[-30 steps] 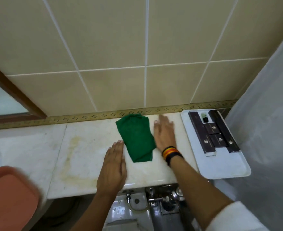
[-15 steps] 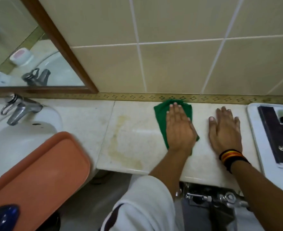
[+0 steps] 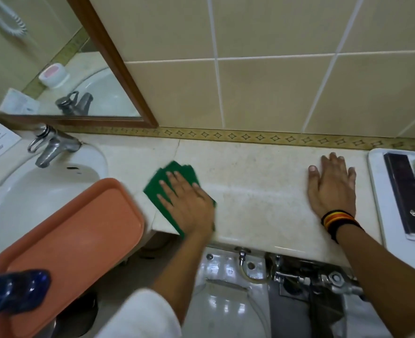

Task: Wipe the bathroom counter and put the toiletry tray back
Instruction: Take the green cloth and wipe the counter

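Note:
My left hand [image 3: 189, 203] presses flat on a folded green cloth [image 3: 162, 184] at the left part of the pale marble counter [image 3: 262, 191], close to its front edge. My right hand [image 3: 333, 189] lies palm down and fingers spread on the bare counter further right, a striped wristband on its wrist. At the far right stands a white toiletry tray [image 3: 382, 203] with dark boxes [image 3: 411, 198] on it.
An orange tray [image 3: 79, 240] rests across the white sink basin [image 3: 30, 191], with the chrome tap [image 3: 52, 147] behind. A blue spray bottle top [image 3: 13, 291] sits at the lower left. Below the counter are a toilet [image 3: 226, 301] and metal fittings [image 3: 311, 279]. A mirror [image 3: 43, 57] hangs at the upper left.
My left hand has slid the green cloth leftward along the counter toward the sink. My right hand has stayed flat in place.

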